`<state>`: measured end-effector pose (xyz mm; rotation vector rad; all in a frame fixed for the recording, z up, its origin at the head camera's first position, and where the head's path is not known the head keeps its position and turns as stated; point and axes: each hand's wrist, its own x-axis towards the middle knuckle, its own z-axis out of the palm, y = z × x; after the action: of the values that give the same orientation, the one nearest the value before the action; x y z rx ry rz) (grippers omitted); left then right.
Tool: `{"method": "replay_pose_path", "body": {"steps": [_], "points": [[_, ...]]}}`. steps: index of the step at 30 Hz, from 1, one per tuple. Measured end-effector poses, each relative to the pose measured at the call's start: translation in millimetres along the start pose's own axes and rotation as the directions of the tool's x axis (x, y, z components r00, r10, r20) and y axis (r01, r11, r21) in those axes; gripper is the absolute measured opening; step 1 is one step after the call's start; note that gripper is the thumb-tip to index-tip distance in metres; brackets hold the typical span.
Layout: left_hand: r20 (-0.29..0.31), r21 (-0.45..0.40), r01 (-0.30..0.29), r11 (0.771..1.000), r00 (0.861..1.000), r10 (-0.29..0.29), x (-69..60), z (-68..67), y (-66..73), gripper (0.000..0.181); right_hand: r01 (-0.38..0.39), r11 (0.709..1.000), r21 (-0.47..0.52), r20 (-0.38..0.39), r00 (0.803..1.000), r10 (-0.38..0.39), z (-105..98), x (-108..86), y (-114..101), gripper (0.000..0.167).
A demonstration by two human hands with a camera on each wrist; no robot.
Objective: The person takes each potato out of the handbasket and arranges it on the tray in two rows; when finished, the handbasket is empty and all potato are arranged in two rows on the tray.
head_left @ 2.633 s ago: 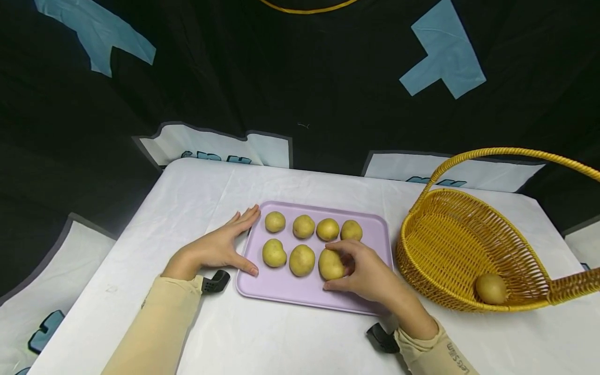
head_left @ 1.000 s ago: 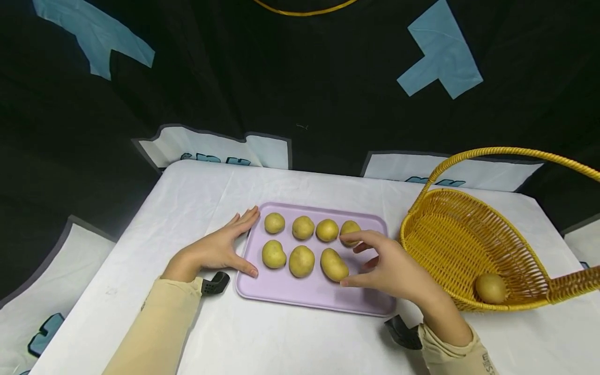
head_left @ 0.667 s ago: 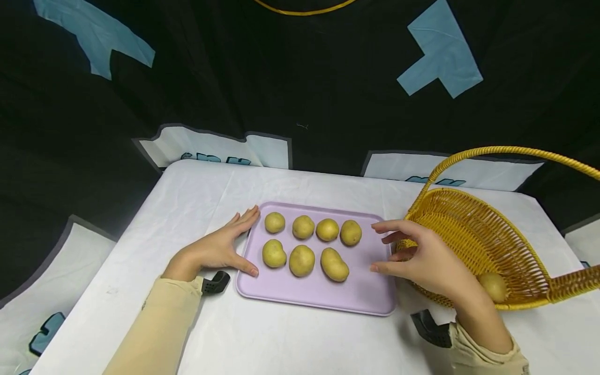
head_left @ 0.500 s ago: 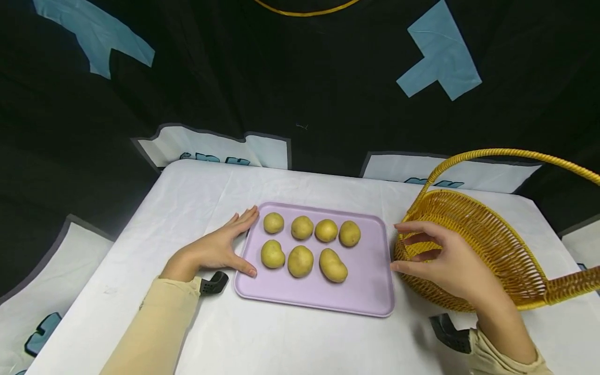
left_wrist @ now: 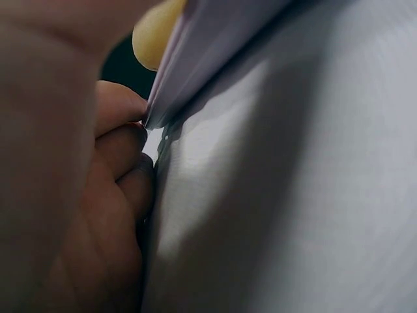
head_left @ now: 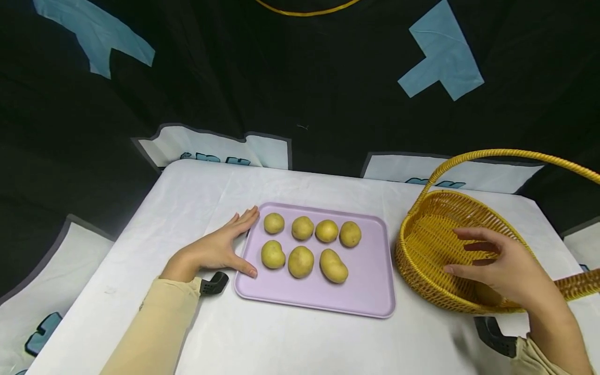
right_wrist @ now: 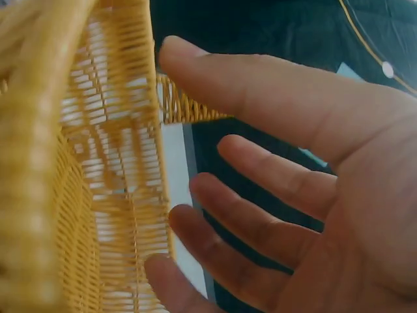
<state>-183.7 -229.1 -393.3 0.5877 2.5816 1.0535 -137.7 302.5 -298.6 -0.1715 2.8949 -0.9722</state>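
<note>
Several potatoes [head_left: 301, 261] lie in two rows on a lilac tray [head_left: 367, 286]; the right-hand one in the near row, an oblong potato [head_left: 333, 266], lies slantwise. My left hand [head_left: 217, 247] rests at the tray's left edge, thumb and fingers spread along it; in the left wrist view its fingertips touch the tray's rim [left_wrist: 171, 72]. My right hand [head_left: 508, 271] hovers over the yellow wicker basket [head_left: 419, 278], fingers loosely bent and apart from the thumb, holding nothing. Beneath it a potato [head_left: 488, 296] in the basket is mostly hidden. The right wrist view shows the bare palm [right_wrist: 371, 176] beside the basket's weave.
A tall arched handle [head_left: 506, 152] rises over the basket. The table [head_left: 300, 338] has a white cloth. Behind it hangs a dark cloth [head_left: 300, 94] with blue shapes. Each wrist wears a black camera [head_left: 214, 283].
My right hand has let go of the oblong potato on the tray, which now lies slantwise, and has moved right to above the basket. The left hand has stayed put.
</note>
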Motion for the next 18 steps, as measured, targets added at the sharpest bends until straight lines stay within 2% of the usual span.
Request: {"method": "replay_pose_path", "body": {"steps": [9,18], "points": [[0.002,0.002,-0.007,1.0,1.0,0.007,1.2,1.3,-1.3,0.137,-0.116,0.993,-0.015,0.061,0.991,0.117,-1.8,-0.4,15.3,0.09],[0.007,0.002,-0.003,1.0,1.0,0.003,-0.3,-1.4,0.0,0.138,-0.233,0.971,-0.061,0.153,0.959,0.24,-10.3,1.7,26.8,0.104]]}}
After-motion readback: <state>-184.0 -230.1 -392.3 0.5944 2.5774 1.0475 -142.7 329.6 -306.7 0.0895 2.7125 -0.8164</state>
